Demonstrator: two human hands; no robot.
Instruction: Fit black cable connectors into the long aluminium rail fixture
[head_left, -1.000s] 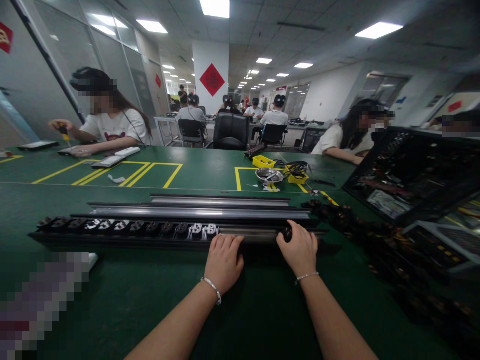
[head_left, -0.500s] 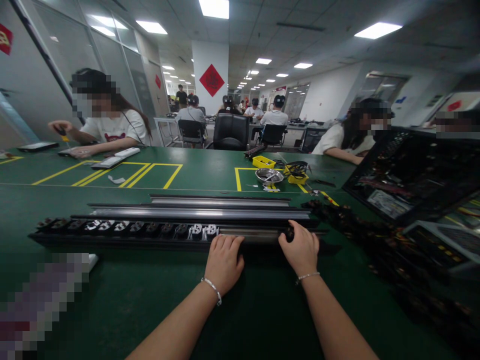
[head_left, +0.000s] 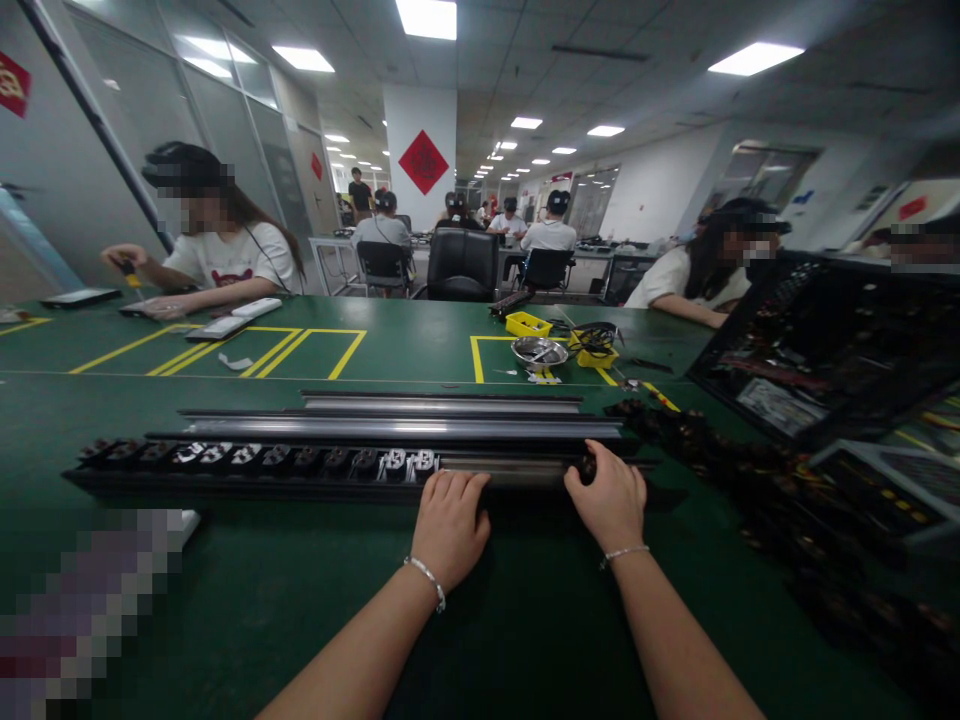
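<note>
A long black metal channel (head_left: pixel 502 476) lies across the table in front of me. Its left part is filled with a row of black socket modules (head_left: pixel 306 458), a few with whitish faces. My left hand (head_left: pixel 452 530) grips the channel's near edge just right of that row, fingers curled over it. Toward the channel's right end, my right hand (head_left: pixel 609 500) pinches a dark round socket module (head_left: pixel 586 467) between thumb and fingers, at the channel. The fingers partly cover that module. Behind lie two more metal channels, a middle one (head_left: pixel 405 427) and a far one (head_left: pixel 442 404).
On the right are a pile of dark modules (head_left: pixel 720 460), an opened black case (head_left: pixel 832 340) and a grey power supply box (head_left: pixel 892 490). Farther back stand a steel bowl (head_left: pixel 538 353) and a yellow bin (head_left: pixel 527 324). Co-workers sit at left and right.
My right hand and the module in it have shifted slightly right along the channel. My left hand keeps its place on the channel. The view has moved a little.
</note>
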